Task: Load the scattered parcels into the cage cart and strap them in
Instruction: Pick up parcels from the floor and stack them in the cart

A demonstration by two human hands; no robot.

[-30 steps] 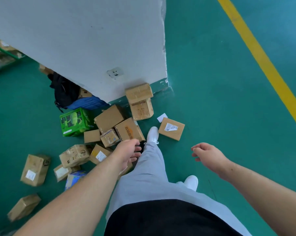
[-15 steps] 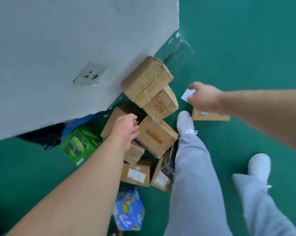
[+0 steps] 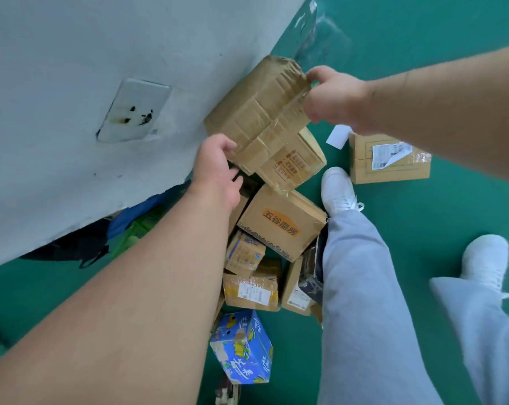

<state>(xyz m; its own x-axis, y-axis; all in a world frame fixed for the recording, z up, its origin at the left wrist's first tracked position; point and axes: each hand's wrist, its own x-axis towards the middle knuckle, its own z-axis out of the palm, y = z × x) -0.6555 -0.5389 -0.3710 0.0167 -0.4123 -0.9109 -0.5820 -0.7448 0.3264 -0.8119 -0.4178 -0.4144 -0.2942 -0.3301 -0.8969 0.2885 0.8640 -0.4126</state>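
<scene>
**Top of the heap.** The taped parcel [image 3: 256,112], atop the heap [image 3: 279,226] against the wall [image 3: 72,68], is grasped at opposite ends by the left hand [image 3: 215,165] and right hand [image 3: 332,97]. If it is lifted askew, the printed parcel [image 3: 294,162] beneath may be dragged down. At least seven brown parcels [image 3: 387,159] and one blue carton [image 3: 241,349] are counted; no cage cart is seen.

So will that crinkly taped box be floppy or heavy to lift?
Probably slightly soft: the taped box looks creased and dented. It may not be very heavy, since it sits atop the printed box without crushing it. The shiny tape could be slippery, so left hand and right hand gripping opposite ends seems wise.
</scene>
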